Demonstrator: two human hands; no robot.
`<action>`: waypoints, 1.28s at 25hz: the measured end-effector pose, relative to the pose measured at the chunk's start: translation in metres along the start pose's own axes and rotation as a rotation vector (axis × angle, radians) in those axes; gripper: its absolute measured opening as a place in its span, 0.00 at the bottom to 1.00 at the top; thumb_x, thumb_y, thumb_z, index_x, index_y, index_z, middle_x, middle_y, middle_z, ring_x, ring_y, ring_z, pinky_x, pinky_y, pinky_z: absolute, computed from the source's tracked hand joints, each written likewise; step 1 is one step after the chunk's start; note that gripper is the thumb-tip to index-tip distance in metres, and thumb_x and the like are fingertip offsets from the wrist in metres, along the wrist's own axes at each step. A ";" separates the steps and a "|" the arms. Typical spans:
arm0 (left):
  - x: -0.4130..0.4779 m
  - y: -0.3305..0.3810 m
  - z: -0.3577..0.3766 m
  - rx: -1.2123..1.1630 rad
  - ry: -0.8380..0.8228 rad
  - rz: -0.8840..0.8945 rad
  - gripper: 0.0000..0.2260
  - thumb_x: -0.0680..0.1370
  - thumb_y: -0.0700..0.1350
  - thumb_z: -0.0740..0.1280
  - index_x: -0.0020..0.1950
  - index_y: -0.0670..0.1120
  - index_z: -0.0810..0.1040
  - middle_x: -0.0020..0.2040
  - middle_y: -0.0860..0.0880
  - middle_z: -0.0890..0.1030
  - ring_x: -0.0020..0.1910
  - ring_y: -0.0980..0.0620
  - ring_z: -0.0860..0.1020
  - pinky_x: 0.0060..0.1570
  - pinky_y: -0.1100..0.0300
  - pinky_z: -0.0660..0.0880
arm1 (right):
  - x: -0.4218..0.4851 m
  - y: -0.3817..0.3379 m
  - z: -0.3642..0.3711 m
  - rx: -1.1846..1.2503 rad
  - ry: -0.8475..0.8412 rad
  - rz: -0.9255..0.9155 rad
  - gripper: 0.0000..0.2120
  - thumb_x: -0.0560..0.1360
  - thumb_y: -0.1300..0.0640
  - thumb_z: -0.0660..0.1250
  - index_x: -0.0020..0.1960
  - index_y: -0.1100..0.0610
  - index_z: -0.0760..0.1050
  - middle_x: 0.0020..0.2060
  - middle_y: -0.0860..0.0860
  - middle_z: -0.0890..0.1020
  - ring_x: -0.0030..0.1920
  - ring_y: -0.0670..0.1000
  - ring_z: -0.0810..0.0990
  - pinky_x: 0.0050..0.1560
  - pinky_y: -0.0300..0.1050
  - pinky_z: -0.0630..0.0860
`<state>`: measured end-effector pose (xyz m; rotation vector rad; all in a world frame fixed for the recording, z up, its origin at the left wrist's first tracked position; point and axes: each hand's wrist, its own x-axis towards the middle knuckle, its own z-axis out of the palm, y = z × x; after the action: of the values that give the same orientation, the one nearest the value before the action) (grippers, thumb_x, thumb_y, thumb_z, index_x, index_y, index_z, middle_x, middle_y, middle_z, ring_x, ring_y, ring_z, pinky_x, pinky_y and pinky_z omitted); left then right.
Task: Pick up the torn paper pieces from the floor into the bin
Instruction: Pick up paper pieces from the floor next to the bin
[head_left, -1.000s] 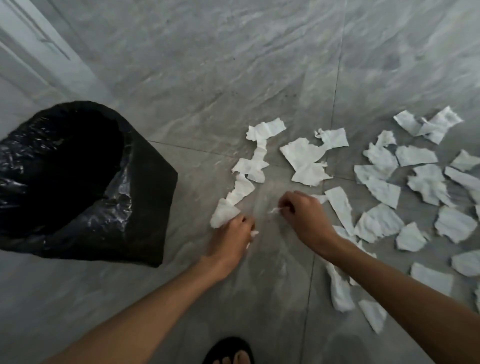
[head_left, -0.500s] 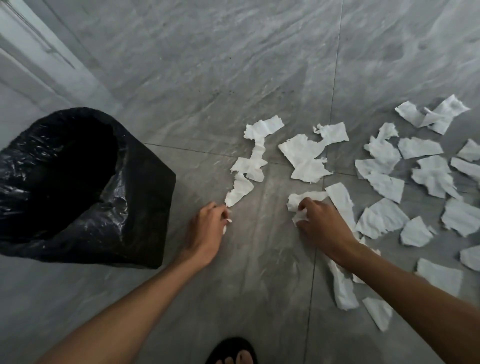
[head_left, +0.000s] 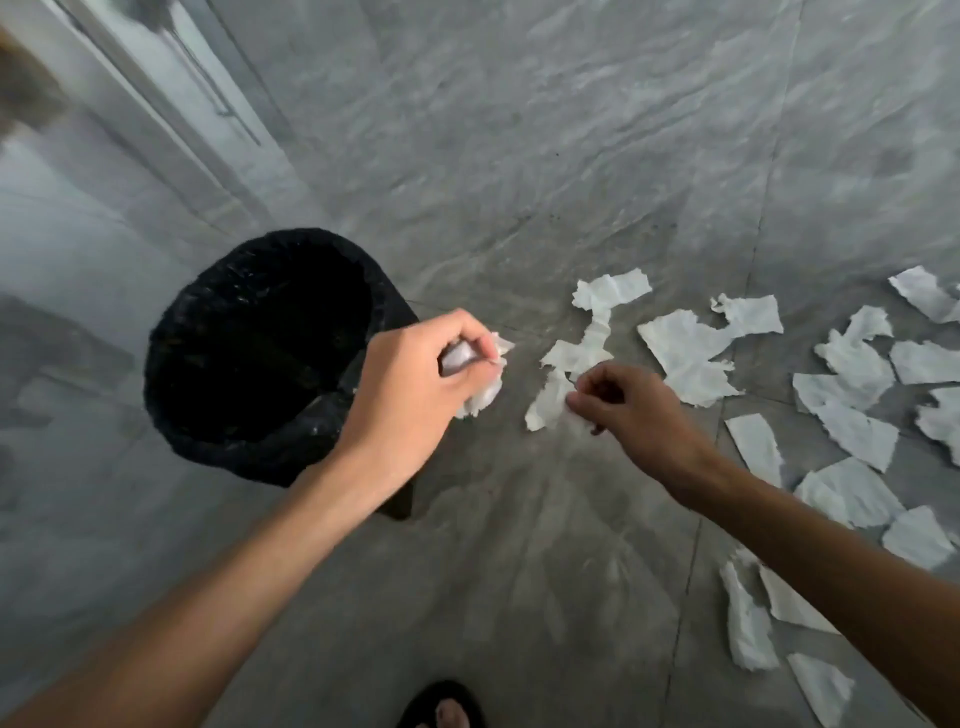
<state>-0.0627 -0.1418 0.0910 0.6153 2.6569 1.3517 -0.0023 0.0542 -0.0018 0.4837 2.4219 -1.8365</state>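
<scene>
My left hand (head_left: 415, 384) is raised beside the right rim of the black-lined bin (head_left: 176, 322) and is shut on a crumpled wad of white paper (head_left: 480, 379). My right hand (head_left: 631, 410) hovers low over the floor with curled fingers, a bit of white paper showing under them. Its fingertips meet a long torn strip (head_left: 545, 405). Several torn paper pieces (head_left: 685, 353) lie scattered over the grey floor to the right, out to the frame's right edge (head_left: 852, 364).
A pale wall with a door frame (head_left: 171, 119) runs along the upper left, behind the bin. My sandalled foot (head_left: 441, 709) shows at the bottom edge. Bare grey marble tiles (head_left: 519, 571) lie between foot and hands.
My left hand has lifted off the floor with its wad of paper and moved toward the bin. My right hand has closed on a piece and shifted left to the long strip.
</scene>
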 end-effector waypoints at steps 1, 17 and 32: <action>0.011 0.009 -0.018 0.003 0.036 0.017 0.04 0.69 0.42 0.73 0.39 0.49 0.79 0.41 0.56 0.85 0.43 0.58 0.83 0.38 0.61 0.78 | 0.005 -0.021 0.001 0.072 -0.002 -0.019 0.06 0.73 0.58 0.70 0.38 0.56 0.77 0.31 0.49 0.81 0.30 0.43 0.76 0.34 0.36 0.75; 0.040 -0.116 -0.141 0.430 0.050 -0.403 0.17 0.73 0.40 0.68 0.61 0.49 0.75 0.61 0.46 0.78 0.51 0.49 0.77 0.51 0.55 0.74 | 0.060 -0.190 0.132 0.208 -0.194 0.051 0.04 0.72 0.68 0.69 0.45 0.62 0.78 0.41 0.58 0.79 0.40 0.53 0.80 0.49 0.49 0.81; 0.068 0.034 0.054 0.197 -0.595 0.119 0.14 0.72 0.40 0.67 0.58 0.47 0.77 0.56 0.47 0.80 0.48 0.53 0.77 0.42 0.68 0.68 | -0.030 -0.040 -0.091 -0.436 -0.063 0.232 0.07 0.70 0.63 0.70 0.44 0.52 0.80 0.29 0.44 0.82 0.29 0.39 0.79 0.34 0.30 0.74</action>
<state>-0.1001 -0.0558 0.0920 1.0242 2.2931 0.7610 0.0275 0.1242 0.0687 0.6206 2.4943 -1.1713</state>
